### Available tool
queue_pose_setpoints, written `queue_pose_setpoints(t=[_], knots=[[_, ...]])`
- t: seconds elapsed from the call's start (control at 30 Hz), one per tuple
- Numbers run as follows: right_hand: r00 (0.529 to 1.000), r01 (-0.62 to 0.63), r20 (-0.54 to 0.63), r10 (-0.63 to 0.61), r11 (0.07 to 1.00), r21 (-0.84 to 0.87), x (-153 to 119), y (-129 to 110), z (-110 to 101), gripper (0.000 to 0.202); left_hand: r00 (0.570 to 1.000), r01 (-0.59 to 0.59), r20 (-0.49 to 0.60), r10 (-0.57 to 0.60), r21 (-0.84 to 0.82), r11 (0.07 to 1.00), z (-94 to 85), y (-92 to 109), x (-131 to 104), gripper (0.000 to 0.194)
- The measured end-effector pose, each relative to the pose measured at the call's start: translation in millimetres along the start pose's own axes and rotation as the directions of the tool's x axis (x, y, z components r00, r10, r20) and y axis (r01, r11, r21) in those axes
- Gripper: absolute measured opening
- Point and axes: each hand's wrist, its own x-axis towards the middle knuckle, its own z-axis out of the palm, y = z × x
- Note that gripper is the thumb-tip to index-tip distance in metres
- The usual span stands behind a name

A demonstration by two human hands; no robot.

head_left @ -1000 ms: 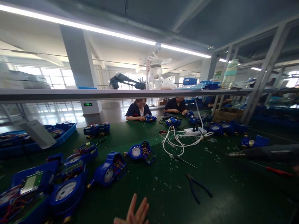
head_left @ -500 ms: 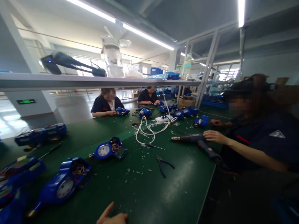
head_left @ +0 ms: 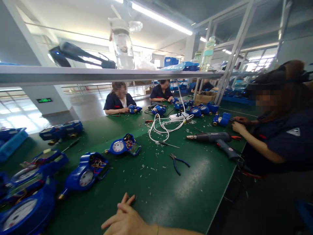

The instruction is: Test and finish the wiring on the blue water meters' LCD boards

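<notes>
My right hand (head_left: 129,220) reaches in from the bottom edge, its fingers stretched towards the left and nothing seen in them. It lies across my left hand (head_left: 127,198), of which only a few outstretched fingertips show beyond it; the rest is hidden. To their left lies a blue water meter (head_left: 81,174) with its wiring box open and a brass end towards me. A second open blue meter (head_left: 122,145) sits farther back. Blue-handled pliers (head_left: 176,163) rest with handles spread, up and right of my hands.
More blue meters (head_left: 26,209) crowd the left side near a blue bin (head_left: 13,143). A heat gun (head_left: 210,137) lies at the right before a co-worker (head_left: 276,130). A white power strip (head_left: 179,116) with a looped cable and plastic scraps lie mid-table. A shelf (head_left: 97,76) spans above.
The view has shifted, so the table's things sit farther right and higher. My right hand and forearm have come in over my left hand. The co-worker's hand has left the heat gun.
</notes>
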Motion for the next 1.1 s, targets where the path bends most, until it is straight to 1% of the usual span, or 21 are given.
queue_pose_setpoints(t=[0.03, 0.07, 0.1, 0.13, 0.2, 0.27, 0.33, 0.37, 0.43, 0.47, 0.53, 0.57, 0.6, 0.63, 0.67, 0.7, 0.73, 0.8, 0.9, 1.0, 1.1], knots=[[0.999, 0.014, 0.045, -0.012, 0.999, -0.033, -0.3, 2.1, 0.3, 0.031, 0.997, 0.044, -0.067, -0.039, 0.073, 0.996, 8.3, 1.7, 0.3, 0.054], [0.995, 0.043, 0.099, -0.033, 0.994, -0.097, -0.5, 4.0, 0.2, 0.026, 0.995, 0.041, -0.100, -0.029, 0.123, 0.992, 15.8, 2.9, 0.9, 0.051], [0.985, 0.090, 0.158, -0.061, 0.979, -0.185, -0.6, 5.2, -0.5, 0.024, 0.996, -0.010, -0.084, 0.024, 0.162, 0.987, 21.8, 3.3, 1.5, 0.047], [0.971, 0.152, 0.220, -0.091, 0.948, -0.281, -1.0, 5.4, -1.9, 0.025, 0.995, -0.100, -0.004, 0.103, 0.198, 0.975, 26.1, 2.7, 2.1, 0.044], [0.942, 0.263, 0.309, -0.131, 0.862, -0.434, -2.8, 2.2, -6.3, 0.031, 0.980, -0.193, 0.094, 0.177, 0.212, 0.958, 29.6, -1.3, 2.5, 0.041], [0.939, 0.284, 0.312, -0.144, 0.837, -0.468, -5.4, -5.6, -11.8, 0.032, 0.967, -0.237, 0.142, 0.211, 0.200, 0.951, 29.5, -7.3, 2.5, 0.038], [0.948, 0.255, 0.291, -0.128, 0.853, -0.456, -7.4, -15.9, -17.4, 0.031, 0.971, -0.209, 0.124, 0.206, 0.010, 0.978, 30.1, -13.3, 3.4, 0.031], [0.950, 0.239, 0.291, -0.112, 0.859, -0.452, -7.8, -20.9, -20.0, 0.032, 0.977, -0.167, 0.097, 0.188, -0.190, 0.967, 31.2, -16.1, 4.5, 0.026], [0.957, 0.198, 0.281, -0.071, 0.868, -0.455, -7.5, -28.7, -24.8, 0.034, 0.984, -0.120, 0.067, 0.166, -0.444, 0.888, 33.1, -22.1, 7.9, 0.026], [0.962, 0.180, 0.268, -0.058, 0.870, -0.459, -6.8, -30.8, -27.1, 0.034, 0.985, -0.115, 0.058, 0.165, -0.501, 0.858, 33.0, -25.9, 9.6, 0.029], [0.975, 0.147, 0.216, -0.048, 0.873, -0.466, -4.6, -30.1, -32.4, 0.033, 0.979, -0.134, 0.072, 0.192, -0.482, 0.866, 29.8, -35.9, 11.6, 0.035], [0.983, 0.124, 0.176, -0.044, 0.874, -0.470, -3.0, -27.4, -35.5, 0.032, 0.964, -0.155, 0.123, 0.235, -0.456, 0.876, 27.2, -42.0, 11.7, 0.034], [0.991, 0.095, 0.127, -0.039, 0.877, -0.471, -1.2, -23.2, -39.1, 0.032, 0.935, -0.185, 0.207, 0.288, -0.410, 0.893, 24.6, -48.3, 11.3, 0.040], [0.997, 0.062, 0.072, -0.031, 0.881, -0.469, 0.8, -18.0, -43.1, 0.033, 0.889, -0.223, 0.312, 0.336, -0.346, 0.911, 22.8, -54.6, 10.6, 0.044], [1.000, 0.025, 0.013, -0.021, 0.887, -0.461, 3.0, -12.1, -47.2, 0.036, 0.829, -0.271, 0.418, 0.371, -0.279, 0.921, 22.2, -60.3, 9.8, 0.049], [0.999, -0.012, -0.044, -0.008, 0.894, -0.448, 5.1, -6.0, -51.3, 0.041, 0.767, -0.325, 0.504, 0.396, -0.226, 0.918, 23.0, -65.3, 9.3, 0.054], [0.995, -0.048, -0.096, 0.008, 0.901, -0.431, 7.0, -0.1, -55.1, 0.047, 0.721, -0.373, 0.553, 0.417, -0.198, 0.906, 24.9, -69.3, 9.1, 0.059], [0.984, -0.106, -0.176, 0.038, 0.914, -0.391, 9.7, 9.9, -60.5, 0.057, 0.691, -0.436, 0.547, 0.473, -0.207, 0.876, 30.2, -74.5, 9.9, 0.070], [0.967, -0.151, -0.244, 0.067, 0.926, -0.345, 10.1, 17.8, -62.1, 0.064, 0.675, -0.502, 0.503, 0.539, -0.222, 0.836, 32.7, -74.8, 12.5, 0.092], [0.959, -0.167, -0.273, 0.077, 0.932, -0.321, 8.0, 19.6, -59.5, 0.066, 0.653, -0.529, 0.512, 0.558, -0.219, 0.820, 20.9, -65.2, 15.2, 0.106], [0.955, -0.178, -0.285, 0.086, 0.932, -0.315, 6.6, 20.2, -57.8, 0.065, 0.632, -0.517, 0.540, 0.556, -0.241, 0.822, 1.3, -48.4, 17.4, 0.105]])
